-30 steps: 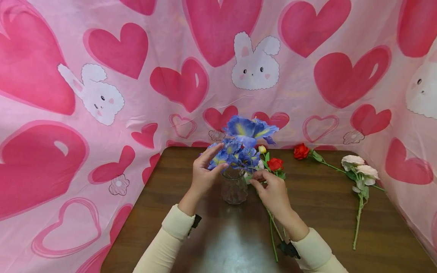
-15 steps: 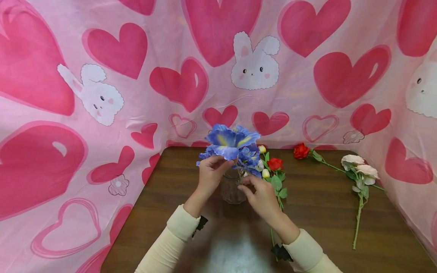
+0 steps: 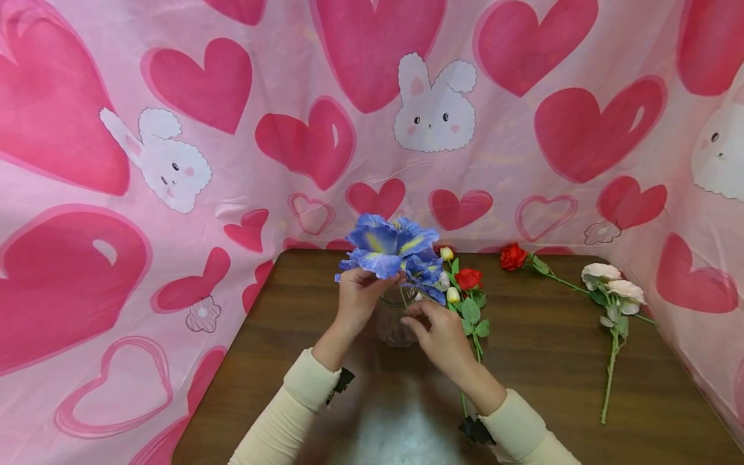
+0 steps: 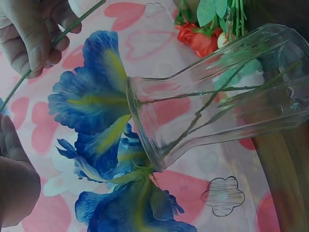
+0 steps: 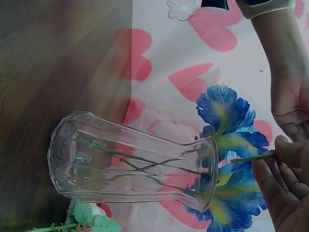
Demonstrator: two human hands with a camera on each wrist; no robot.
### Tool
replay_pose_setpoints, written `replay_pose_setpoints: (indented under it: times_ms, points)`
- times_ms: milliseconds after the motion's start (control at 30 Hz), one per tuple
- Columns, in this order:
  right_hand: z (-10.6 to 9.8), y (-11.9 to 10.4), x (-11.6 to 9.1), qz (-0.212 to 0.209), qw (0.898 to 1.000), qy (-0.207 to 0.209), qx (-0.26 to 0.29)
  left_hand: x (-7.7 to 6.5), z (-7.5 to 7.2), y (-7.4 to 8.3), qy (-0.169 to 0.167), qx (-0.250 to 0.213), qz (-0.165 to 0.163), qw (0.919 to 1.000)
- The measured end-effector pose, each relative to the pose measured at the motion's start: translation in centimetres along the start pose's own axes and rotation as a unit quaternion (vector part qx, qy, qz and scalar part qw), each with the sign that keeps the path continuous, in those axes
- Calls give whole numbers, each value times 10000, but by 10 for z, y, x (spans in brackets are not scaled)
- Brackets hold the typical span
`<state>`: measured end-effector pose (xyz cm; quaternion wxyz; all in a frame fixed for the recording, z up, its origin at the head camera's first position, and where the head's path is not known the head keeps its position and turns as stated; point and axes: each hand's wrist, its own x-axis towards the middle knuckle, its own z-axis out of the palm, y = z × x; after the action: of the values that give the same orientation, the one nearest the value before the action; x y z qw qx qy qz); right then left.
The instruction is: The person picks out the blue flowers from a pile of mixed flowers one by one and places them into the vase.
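A blue iris (image 3: 380,242) with a yellow-streaked bloom is held above the glass vase (image 3: 397,323). My left hand (image 3: 360,297) pinches its stem just under the bloom. Lower down, my right hand (image 3: 443,332) pinches the same stem (image 5: 251,157) between thumb and fingers. In the right wrist view the stem's cut end lies just outside the vase mouth. Other blue irises (image 4: 91,101) stand in the vase, their thin stems crossing inside the glass.
Right of the vase lie a red rose (image 3: 468,279) and pale yellow buds (image 3: 453,295) with green leaves. Another red rose (image 3: 514,257) and pale pink flowers (image 3: 624,294) lie farther right on the brown table (image 3: 540,368). A heart-and-rabbit cloth (image 3: 325,58) hangs behind.
The held iris has come left and down over the vase. My left hand, earlier beside the blooms with fingers extended, now pinches its stem. My right hand has shifted left.
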<state>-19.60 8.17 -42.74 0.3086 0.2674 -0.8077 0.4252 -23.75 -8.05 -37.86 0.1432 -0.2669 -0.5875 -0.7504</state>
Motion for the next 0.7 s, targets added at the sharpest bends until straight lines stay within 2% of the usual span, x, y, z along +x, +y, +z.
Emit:
replay_pose_setpoints:
  times_ms: [200,433,700]
  points:
    - [1,2,-1,-22,9999,-84,131,2,-3,6,-16,240,98,9997]
    - [2,8,-4,270,9986,-388,248,9,-9,16,295,416,251,9984]
    - [7,20,-10,677,9954,-661,134,17,-11,26,605,298,728,9951]
